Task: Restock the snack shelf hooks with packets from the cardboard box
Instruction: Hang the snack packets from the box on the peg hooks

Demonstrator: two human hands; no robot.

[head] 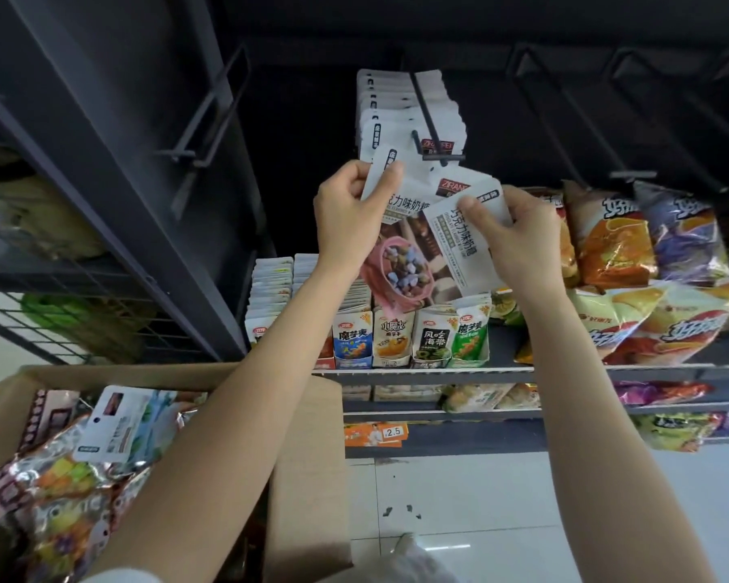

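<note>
Hanging white snack packets at the loaded shelf hook (428, 115).

Just below the hook's tip, the left hand (350, 216) pinches the top corner of one white packet (400, 246), and the right hand (518, 237) grips a second packet (459, 241), tilted. The cardboard box (308, 456) sits far below-left of the hook, holding more packets.

White hanging packet at hook front (432, 151): red label "ZIRAN…", partly cut off. White packet pinched in right hand (466, 241): "巧克力味奶糖". Blue-and-white pouch at shelf front edge (353, 339): "魔芋爽". Green pouch beside it on the right (469, 339): same characters. Grey-white pouch between (435, 339): "风吃海带". Orange price tag on lower shelf rail (375, 434): "2.5".
</note>
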